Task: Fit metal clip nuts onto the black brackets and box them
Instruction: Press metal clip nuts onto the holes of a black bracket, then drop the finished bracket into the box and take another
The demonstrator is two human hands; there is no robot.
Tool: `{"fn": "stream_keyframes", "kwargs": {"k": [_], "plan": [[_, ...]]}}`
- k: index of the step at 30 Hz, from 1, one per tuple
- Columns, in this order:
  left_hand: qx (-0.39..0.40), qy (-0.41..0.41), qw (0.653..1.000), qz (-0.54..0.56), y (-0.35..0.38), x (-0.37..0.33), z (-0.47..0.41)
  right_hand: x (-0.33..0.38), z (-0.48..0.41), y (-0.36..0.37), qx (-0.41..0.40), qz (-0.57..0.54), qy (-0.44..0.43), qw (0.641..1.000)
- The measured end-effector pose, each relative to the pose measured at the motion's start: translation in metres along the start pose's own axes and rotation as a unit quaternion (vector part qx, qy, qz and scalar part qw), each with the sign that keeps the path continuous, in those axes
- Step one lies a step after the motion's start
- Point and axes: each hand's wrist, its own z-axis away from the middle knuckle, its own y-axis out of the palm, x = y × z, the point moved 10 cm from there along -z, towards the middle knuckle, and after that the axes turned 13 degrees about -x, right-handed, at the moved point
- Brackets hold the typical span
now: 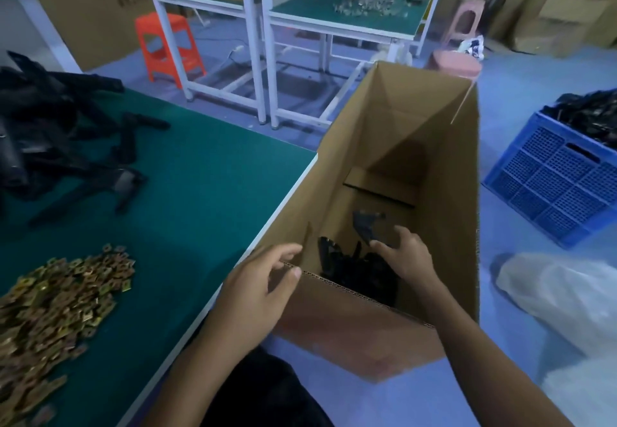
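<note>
My left grip (263,288) rests open-fingered on the cardboard box (350,329) rim; my right grip (409,256), fingers spread and empty, hovers inside over black brackets (354,269).

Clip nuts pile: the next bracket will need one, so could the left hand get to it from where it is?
Probably yes. The left hand is at the cardboard box corner, open, and only bare green table separates it from the clip nuts pile.

We can read no text, label, brand or number anywhere. The large cardboard sheet (96,9) leaning at the back carries a dark printed mark, but we find it too blurred to make out.
</note>
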Motion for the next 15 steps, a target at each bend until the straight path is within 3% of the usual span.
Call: {"fn": "stream_keyframes", "kwargs": {"k": [4,7,11,15], "plan": [[-0.014,-0.046,0.999,-0.01,-0.017,0.024,0.017,-0.01,0.005,0.019,0.01,-0.011,0.014,1.0],[-0.038,-0.09,0.995,-0.017,-0.041,0.04,0.036,0.028,0.025,0.026,0.029,-0.039,-0.045,0.998],[-0.118,-0.141,0.983,-0.018,-0.097,0.049,0.066,0.122,0.064,0.019,0.038,-0.117,-0.175,0.977],[-0.224,-0.215,0.95,-0.018,-0.17,0.069,0.106,0.253,0.117,0.015,0.049,-0.194,-0.314,0.928]]}}
